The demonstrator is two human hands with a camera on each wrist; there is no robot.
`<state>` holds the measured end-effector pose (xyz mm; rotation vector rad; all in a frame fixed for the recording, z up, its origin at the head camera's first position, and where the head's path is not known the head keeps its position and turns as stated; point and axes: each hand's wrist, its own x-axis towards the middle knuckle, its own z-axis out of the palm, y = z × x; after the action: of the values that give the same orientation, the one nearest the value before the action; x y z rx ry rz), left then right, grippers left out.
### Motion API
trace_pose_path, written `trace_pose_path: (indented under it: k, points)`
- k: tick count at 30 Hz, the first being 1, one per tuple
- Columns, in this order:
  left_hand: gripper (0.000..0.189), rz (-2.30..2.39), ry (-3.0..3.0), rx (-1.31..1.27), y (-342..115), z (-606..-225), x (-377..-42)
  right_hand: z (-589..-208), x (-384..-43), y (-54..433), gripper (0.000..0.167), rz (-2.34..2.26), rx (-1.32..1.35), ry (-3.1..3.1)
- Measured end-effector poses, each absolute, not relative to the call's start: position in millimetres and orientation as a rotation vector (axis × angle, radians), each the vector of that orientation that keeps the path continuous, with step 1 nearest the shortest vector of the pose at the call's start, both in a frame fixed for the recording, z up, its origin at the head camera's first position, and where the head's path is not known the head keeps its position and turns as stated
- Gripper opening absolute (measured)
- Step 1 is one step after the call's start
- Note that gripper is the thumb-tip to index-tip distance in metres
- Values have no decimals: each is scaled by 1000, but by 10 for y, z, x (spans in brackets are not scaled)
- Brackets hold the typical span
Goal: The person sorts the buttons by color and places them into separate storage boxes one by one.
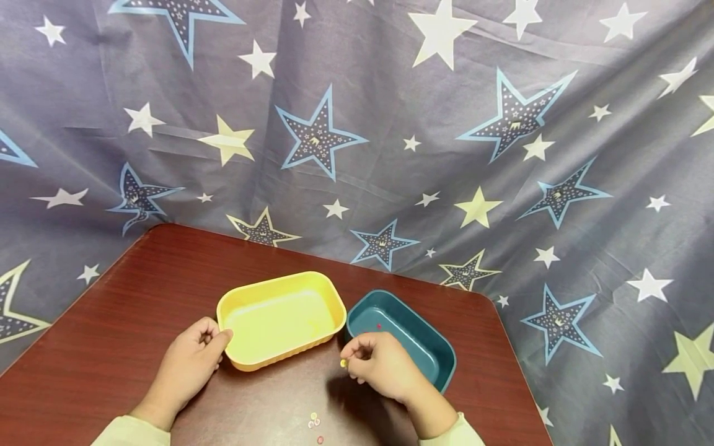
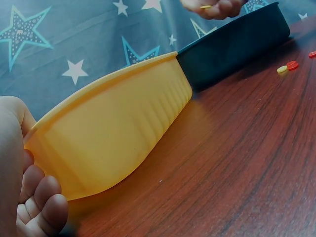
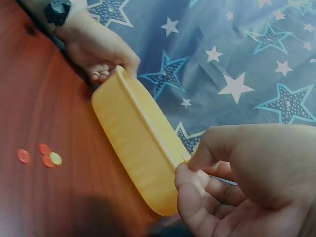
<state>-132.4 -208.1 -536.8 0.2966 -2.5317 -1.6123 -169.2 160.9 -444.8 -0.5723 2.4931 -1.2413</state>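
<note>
My left hand [image 1: 188,360] grips the near-left corner of a yellow plastic container [image 1: 262,363], thumb over the rim and the other fingers outside. Between thumb and forefinger, my right hand [image 1: 386,367] pinches a small yellow button [image 1: 343,363]. It is held in front of a dark teal container [image 1: 444,347], partly covering it, near the yellow container's right end. A small red button [image 1: 379,326] lies inside the teal container. Faint yellow shapes show on the yellow container's floor, too pale to make out. In the right wrist view, several buttons lie loose, including a yellow button [image 3: 56,158] and a red button [image 3: 23,156].
The two containers stand side by side on a reddish-brown wooden table [image 1: 184,272]. The loose buttons lie near the table's front, between the forearms. A grey curtain with stars [image 1: 379,155] hangs behind and beside the table.
</note>
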Motion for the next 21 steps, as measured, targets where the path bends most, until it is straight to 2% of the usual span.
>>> trace_pose_path:
  k: [8,21]
  points:
    - [37,-1614,-2538,300,-2074,-5379,-1324,-4350,-1989,1623,4,-1318,-482,2434]
    - [38,-1592,-2537,287,-2088,-5379,-1323,-4260,-2496,1398,13,-1416,-316,2368]
